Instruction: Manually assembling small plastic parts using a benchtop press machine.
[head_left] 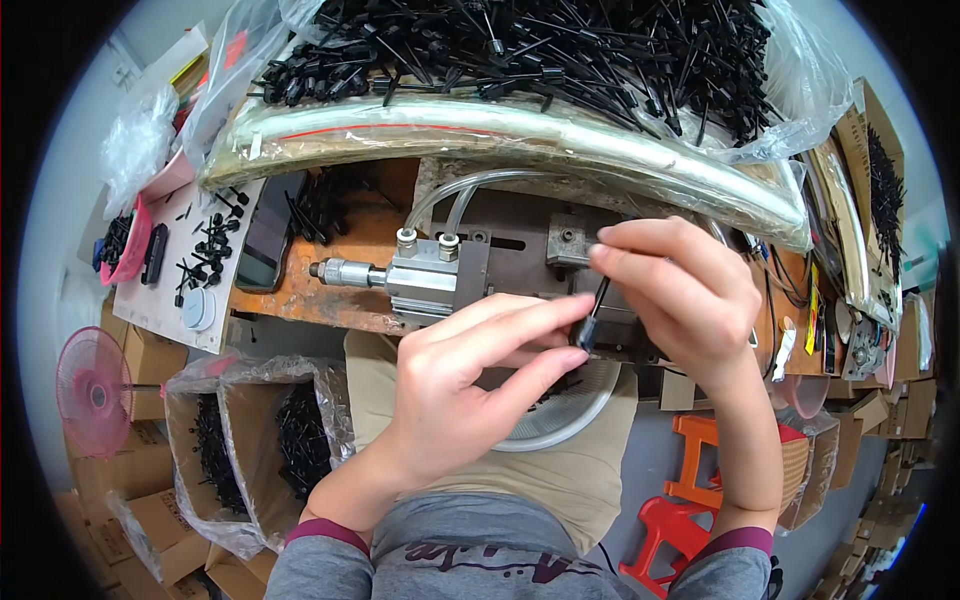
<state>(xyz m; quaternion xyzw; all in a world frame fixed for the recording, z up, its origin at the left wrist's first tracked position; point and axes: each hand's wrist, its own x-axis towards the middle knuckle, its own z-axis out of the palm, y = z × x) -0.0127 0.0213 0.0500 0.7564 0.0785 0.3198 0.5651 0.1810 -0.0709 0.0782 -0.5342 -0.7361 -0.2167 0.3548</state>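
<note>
Between my hands is a small black part with a thin stem, tilted, its thicker end low. My left hand pinches that thicker end between thumb and forefinger. At the upper end of the stem, the fingertips of my right hand are pressed together around it. Just behind the hands sits a metal block on a bench fixture. Left of it is a silver air cylinder with two clear hoses. A pale round basket rests on my lap under the hands, partly hidden, with some dark pieces inside.
A large heap of black stemmed parts lies behind a plastic-covered rim. A phone and loose black parts lie at left. Lined cartons stand below left, beside a pink fan. A red stool is at lower right.
</note>
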